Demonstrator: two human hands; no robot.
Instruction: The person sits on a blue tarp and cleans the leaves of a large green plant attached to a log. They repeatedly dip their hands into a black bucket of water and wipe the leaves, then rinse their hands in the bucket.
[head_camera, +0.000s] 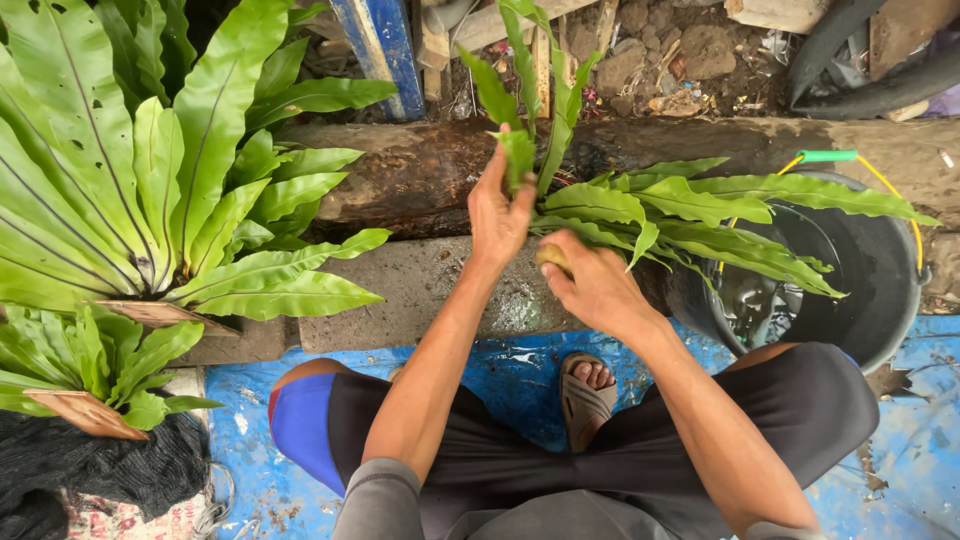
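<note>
I squat over a blue tarp and hold a small fern plant (640, 215) with long wavy green leaves. My left hand (497, 215) pinches one upright leaf (519, 155) near its base. My right hand (590, 280) grips the plant's base, where a small yellowish lump (551, 257) shows between the fingers. The plant's leaves spread to the right over a black bucket (880, 290). Both hands work above a wet concrete slab (420, 290).
A large bird's-nest fern (120, 180) and a smaller one (90, 365) stand at the left. A dark log (400, 170) runs across behind the slab. The bucket has a yellow and green handle (830, 156). Rubble and planks lie beyond.
</note>
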